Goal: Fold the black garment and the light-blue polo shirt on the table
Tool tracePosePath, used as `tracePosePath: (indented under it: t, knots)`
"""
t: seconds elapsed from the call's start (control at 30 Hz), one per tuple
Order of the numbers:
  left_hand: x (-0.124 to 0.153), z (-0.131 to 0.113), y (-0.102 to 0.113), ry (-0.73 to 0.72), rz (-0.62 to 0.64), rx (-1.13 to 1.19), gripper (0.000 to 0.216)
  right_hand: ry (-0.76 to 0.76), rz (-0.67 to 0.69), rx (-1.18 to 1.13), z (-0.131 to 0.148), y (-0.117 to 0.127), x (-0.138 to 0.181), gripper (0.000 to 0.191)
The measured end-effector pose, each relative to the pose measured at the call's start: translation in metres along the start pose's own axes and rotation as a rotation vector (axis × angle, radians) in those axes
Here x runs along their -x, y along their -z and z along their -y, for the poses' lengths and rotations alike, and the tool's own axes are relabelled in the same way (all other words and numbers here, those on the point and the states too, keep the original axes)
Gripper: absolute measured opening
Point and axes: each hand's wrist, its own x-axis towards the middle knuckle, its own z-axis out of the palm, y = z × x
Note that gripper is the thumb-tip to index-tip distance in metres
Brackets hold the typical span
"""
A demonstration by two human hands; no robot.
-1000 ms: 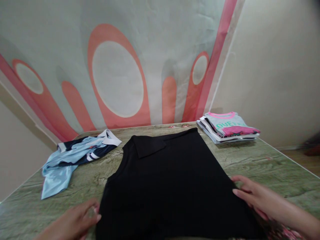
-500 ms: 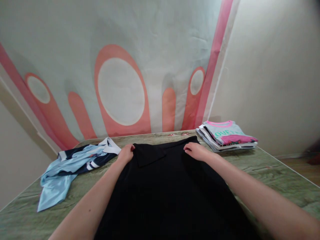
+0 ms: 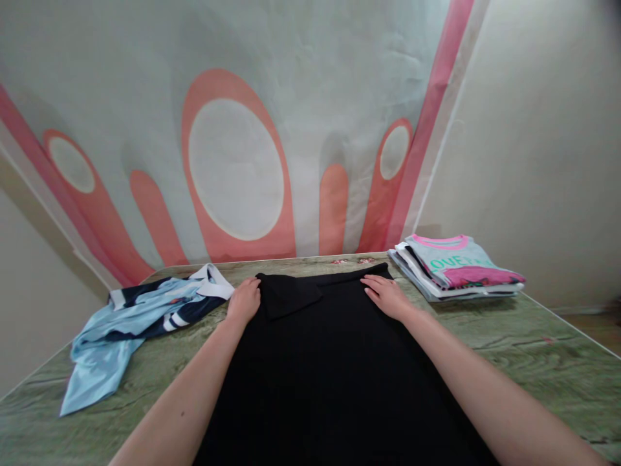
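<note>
A black garment (image 3: 339, 375) lies spread out in front of me, running past the bottom of the view. Near its far left corner, a sleeve-like flap (image 3: 291, 298) is folded over on top. My left hand (image 3: 245, 299) rests along that corner, its fingers laid out over the cloth's edge. On the far right part of the cloth lies my right hand (image 3: 385, 296), palm down with its fingers stretched and slightly apart. What kind of garment it is, I cannot tell.
A crumpled light blue and navy shirt (image 3: 150, 310) with a white collar lies at the left. A stack of folded clothes (image 3: 456, 265), a grey and pink printed shirt on top, sits at the right. The wood-patterned table (image 3: 509, 343) meets a painted wall (image 3: 301, 129) behind.
The fingers of both hands, pinched at the garment's far edge before, now lie flatter on the cloth. The garment's far end has settled onto the table. The view has shifted slightly.
</note>
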Motion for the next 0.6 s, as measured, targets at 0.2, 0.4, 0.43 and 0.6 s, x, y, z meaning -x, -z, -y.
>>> tracePosePath:
  t: [0.2, 0.4, 0.43, 0.6]
  knots:
    - [0.076, -0.066, 0.05, -0.309, 0.146, 0.135, 0.029, 0.034, 0.018, -0.007, -0.013, 0.005, 0.005, 0.039]
    - [0.167, -0.136, 0.081, -0.741, 0.533, 0.229, 0.059, -0.009, 0.136, 0.105, 0.031, 0.024, 0.0, 0.042]
    - [0.17, -0.14, 0.083, -0.748, 0.575, 0.228, 0.062, 0.031, 0.158, 0.095, 0.051, 0.027, 0.0, 0.042]
    - [0.163, -0.142, 0.083, -0.722, 0.639, 0.253, 0.063, 0.568, 0.389, -0.253, 0.166, 0.022, 0.009, 0.043]
